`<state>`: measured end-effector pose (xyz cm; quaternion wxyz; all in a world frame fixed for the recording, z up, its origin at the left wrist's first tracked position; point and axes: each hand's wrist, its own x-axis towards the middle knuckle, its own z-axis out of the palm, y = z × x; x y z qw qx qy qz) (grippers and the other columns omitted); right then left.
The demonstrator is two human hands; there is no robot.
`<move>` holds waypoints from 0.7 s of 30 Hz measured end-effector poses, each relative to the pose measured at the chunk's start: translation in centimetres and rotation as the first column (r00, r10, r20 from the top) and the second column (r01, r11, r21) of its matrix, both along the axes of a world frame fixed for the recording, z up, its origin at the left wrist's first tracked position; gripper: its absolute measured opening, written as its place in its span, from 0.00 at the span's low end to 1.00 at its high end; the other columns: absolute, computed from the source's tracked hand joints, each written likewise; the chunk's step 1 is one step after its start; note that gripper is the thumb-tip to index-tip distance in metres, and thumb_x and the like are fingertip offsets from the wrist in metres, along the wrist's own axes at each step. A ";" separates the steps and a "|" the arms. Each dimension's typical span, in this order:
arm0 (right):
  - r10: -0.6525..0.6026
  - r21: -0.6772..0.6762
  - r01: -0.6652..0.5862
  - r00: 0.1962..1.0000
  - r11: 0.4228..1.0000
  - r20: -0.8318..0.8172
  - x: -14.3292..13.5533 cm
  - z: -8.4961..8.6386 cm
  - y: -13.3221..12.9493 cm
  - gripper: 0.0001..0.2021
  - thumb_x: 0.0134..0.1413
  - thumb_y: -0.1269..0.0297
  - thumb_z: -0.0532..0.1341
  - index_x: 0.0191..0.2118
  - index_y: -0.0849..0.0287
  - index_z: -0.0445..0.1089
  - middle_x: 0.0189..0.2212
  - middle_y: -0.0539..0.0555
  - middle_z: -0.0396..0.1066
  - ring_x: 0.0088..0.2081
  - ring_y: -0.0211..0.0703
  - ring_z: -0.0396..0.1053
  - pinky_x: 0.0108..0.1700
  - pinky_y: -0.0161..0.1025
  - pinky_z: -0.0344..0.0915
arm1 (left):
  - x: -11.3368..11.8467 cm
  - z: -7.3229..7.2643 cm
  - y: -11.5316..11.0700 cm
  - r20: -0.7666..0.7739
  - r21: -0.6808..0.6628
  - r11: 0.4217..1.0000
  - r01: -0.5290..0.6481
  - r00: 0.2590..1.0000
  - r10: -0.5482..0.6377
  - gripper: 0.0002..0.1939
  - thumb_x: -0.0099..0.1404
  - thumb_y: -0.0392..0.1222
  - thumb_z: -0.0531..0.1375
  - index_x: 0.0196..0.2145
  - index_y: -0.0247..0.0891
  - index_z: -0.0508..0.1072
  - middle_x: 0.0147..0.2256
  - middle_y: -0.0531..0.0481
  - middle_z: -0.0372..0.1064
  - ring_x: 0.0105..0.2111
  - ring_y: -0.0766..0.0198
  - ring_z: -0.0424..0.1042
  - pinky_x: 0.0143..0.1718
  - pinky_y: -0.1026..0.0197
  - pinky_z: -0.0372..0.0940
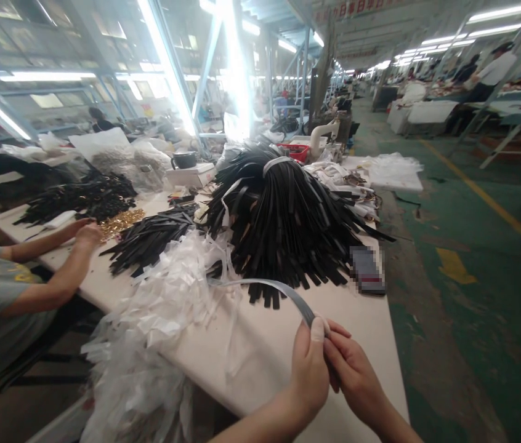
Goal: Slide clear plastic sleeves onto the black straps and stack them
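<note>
My left hand is closed on one end of a long dark strip, its thumb on top. The strip arcs away to the left over the table, its far part looking pale and glossy. Against the same end, my right hand has its fingers pressed together, touching the left fingertips; its grip is partly hidden. Beyond both hands lies a large bundle of black strips, tied near its top with a pale band. A smaller pile of black strips rests to its left.
White film scraps heap over the table's front edge. A blurred phone-like object lies at the right edge. At left, a person's hands work beside gold pieces. A black cup stands on a box at the back.
</note>
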<state>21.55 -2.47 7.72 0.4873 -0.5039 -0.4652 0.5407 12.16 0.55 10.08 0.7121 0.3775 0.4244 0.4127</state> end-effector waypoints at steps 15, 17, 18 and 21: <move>0.044 0.080 -0.048 0.998 0.996 0.055 -1.0 2.6 1.4 0.20 0.71 0.50 0.51 0.36 0.60 0.70 0.19 0.48 0.67 0.17 0.34 0.59 0.20 0.32 0.53 | -2.8 4.8 3.2 0.065 0.228 0.971 -0.073 0.996 0.060 0.23 0.75 0.56 0.49 0.39 0.34 0.73 0.37 0.40 0.76 0.35 0.57 0.75 0.27 0.63 0.64; 0.017 0.083 -0.024 0.996 0.996 0.087 -1.5 2.6 1.6 0.21 0.71 0.50 0.51 0.34 0.60 0.69 0.18 0.47 0.64 0.17 0.34 0.58 0.20 0.32 0.53 | -2.1 3.7 2.0 -0.045 0.261 0.955 -0.140 0.987 0.157 0.23 0.74 0.55 0.50 0.36 0.35 0.74 0.35 0.42 0.76 0.29 0.62 0.72 0.27 0.63 0.64; 0.008 0.082 -0.015 0.996 0.996 0.091 -1.6 2.6 1.6 0.21 0.70 0.49 0.52 0.34 0.60 0.69 0.18 0.47 0.64 0.17 0.35 0.58 0.20 0.32 0.53 | -1.8 3.1 1.5 -0.076 0.267 0.950 -0.160 0.979 0.187 0.23 0.74 0.55 0.50 0.36 0.35 0.74 0.35 0.43 0.76 0.27 0.64 0.71 0.27 0.63 0.64; 0.016 0.065 -0.021 0.997 0.998 0.075 -1.6 2.2 1.7 0.20 0.70 0.48 0.52 0.35 0.59 0.68 0.20 0.47 0.64 0.19 0.36 0.61 0.21 0.33 0.55 | -1.8 2.0 1.6 -0.062 0.173 0.978 -0.118 0.990 0.130 0.21 0.71 0.57 0.54 0.38 0.35 0.74 0.35 0.44 0.76 0.20 0.67 0.67 0.20 0.64 0.60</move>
